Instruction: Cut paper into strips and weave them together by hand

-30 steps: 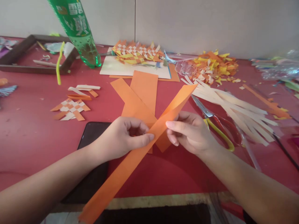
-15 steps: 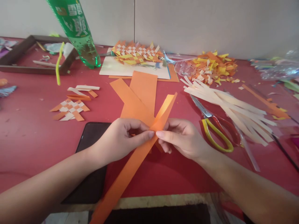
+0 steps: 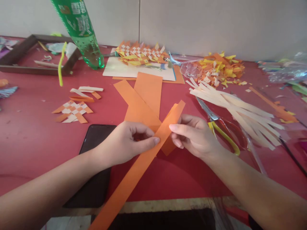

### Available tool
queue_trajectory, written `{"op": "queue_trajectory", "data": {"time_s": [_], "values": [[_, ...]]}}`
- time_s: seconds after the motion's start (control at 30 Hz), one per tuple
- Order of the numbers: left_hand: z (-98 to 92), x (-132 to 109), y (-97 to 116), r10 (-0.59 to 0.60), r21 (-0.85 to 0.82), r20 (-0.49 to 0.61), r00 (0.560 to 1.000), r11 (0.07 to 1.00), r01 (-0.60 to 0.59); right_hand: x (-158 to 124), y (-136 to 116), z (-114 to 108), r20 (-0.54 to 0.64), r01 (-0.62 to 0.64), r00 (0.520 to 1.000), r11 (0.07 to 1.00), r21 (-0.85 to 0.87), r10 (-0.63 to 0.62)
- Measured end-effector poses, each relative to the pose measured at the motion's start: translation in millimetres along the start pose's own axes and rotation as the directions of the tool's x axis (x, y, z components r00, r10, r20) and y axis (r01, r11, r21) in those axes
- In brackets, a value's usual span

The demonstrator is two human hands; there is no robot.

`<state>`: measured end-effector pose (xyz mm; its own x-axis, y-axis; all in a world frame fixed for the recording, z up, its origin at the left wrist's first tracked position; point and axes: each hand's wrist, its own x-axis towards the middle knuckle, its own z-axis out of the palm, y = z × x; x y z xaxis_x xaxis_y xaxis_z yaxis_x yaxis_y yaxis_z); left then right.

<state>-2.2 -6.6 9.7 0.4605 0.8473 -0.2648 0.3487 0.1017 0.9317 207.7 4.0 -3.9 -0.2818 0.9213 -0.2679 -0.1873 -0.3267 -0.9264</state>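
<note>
A long orange paper strip (image 3: 135, 169) slants from the lower left up to the right, its far part folded lengthwise. My left hand (image 3: 130, 140) pinches it near the middle, thumb on top and fingers underneath. Closer to its upper end, my right hand (image 3: 194, 132) pinches the same strip between thumb and fingers. Behind and below the hands lie wider orange paper sheets (image 3: 150, 92), crossing one another on the red table. A black phone (image 3: 96, 143) lies partly beneath my left wrist.
Scissors (image 3: 222, 131) with yellow and red handles lie right of my right hand, by pale paper strips (image 3: 232, 105). Woven paper fish (image 3: 74, 110) sit at left. A green bottle (image 3: 82, 35), a dark frame (image 3: 24, 68) and a paper scrap pile (image 3: 218, 68) stand farther back.
My right hand has slid up along the strip, away from my left thumb. The strip's upper part, which stood open, is now pressed flatter. My left hand stays nearly in place.
</note>
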Motion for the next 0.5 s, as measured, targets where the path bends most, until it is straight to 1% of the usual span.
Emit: {"op": "queue_trajectory", "data": {"time_s": [0.13, 0.23, 0.33, 0.5], "values": [[0.7, 0.9, -2.4, 0.006, -0.029, -0.053, 0.999, 1.000, -0.007, -2.2, 2.5, 3.0, 0.067, 0.014, 0.998, 1.000, -0.021, -0.013], [1.1, 1.9, -2.6, -0.018, -0.042, -0.059, 0.998, 0.999, 0.015, -4.1, 5.1, 5.1, 0.112, 0.026, 0.994, 0.999, -0.040, -0.021], [1.3, 1.7, -1.7, -0.015, -0.036, -0.048, 0.999, 0.999, 0.014, -4.5, 6.6, 4.6, 0.086, 0.033, 0.996, 0.998, -0.053, -0.029], [1.1, -0.1, -0.8, -0.012, -0.045, -0.021, 1.000, 0.999, 0.011, -3.6, 6.1, 3.5, 0.035, 0.006, 0.999, 0.998, -0.056, -0.004]]}}
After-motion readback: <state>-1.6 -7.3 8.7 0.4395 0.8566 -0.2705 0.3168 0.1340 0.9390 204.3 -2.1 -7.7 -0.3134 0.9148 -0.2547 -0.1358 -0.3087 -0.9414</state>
